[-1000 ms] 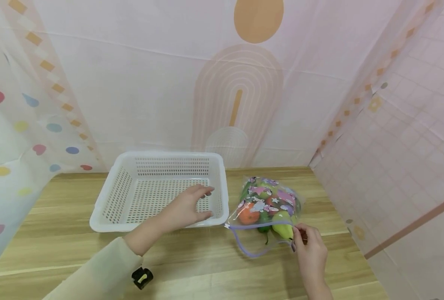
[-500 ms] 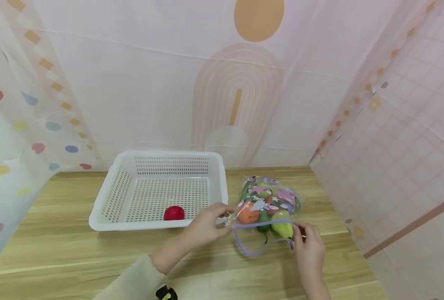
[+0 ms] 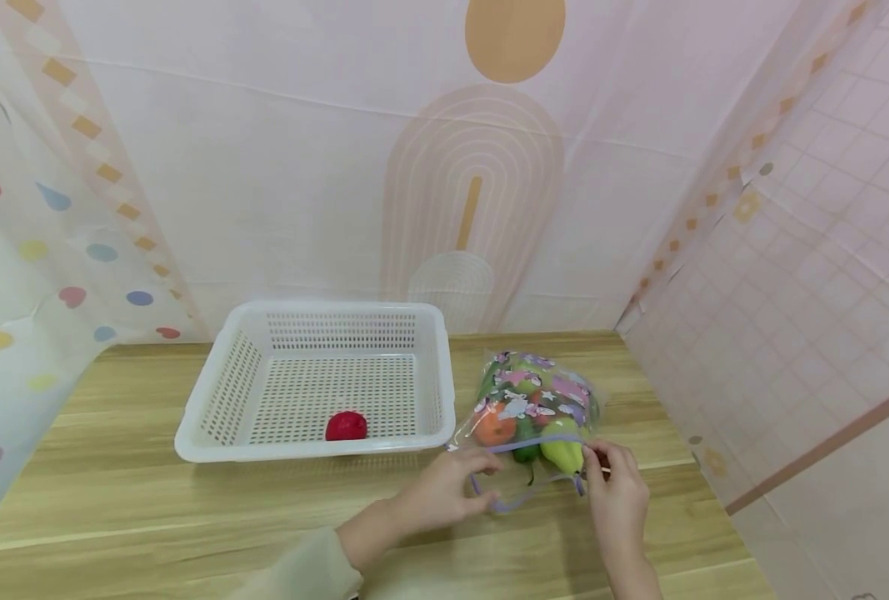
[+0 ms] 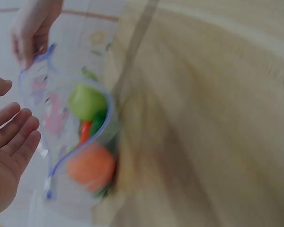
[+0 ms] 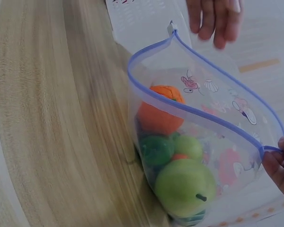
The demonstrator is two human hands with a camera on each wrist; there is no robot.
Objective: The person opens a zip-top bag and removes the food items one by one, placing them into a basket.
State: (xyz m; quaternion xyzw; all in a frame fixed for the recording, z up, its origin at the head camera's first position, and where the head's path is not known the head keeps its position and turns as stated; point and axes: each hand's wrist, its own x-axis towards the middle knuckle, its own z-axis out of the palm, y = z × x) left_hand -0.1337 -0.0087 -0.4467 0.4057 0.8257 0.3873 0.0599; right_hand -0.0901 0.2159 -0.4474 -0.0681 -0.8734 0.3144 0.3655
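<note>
A clear zip bag [image 3: 519, 407] with printed pictures lies on the table, its lilac-edged mouth gaping toward me. Inside are a green pear [image 5: 184, 187], an orange [image 5: 162, 111], a dark green pepper-like piece [image 5: 157, 150] and other produce. My right hand [image 3: 618, 496] pinches the bag's right corner at the zip. My left hand [image 3: 444, 493] is at the left side of the mouth, fingers spread and holding nothing; in the left wrist view its fingers are apart from the bag. A red fruit-like piece [image 3: 347, 426] lies in the white basket [image 3: 315, 452].
The basket stands left of the bag on a wood-grain table [image 3: 114, 500]. Printed curtains [image 3: 302, 183] hang behind and at both sides of the table.
My left hand lets the red piece go in the basket and moves right to the bag's mouth. My right hand stays at the bag's corner.
</note>
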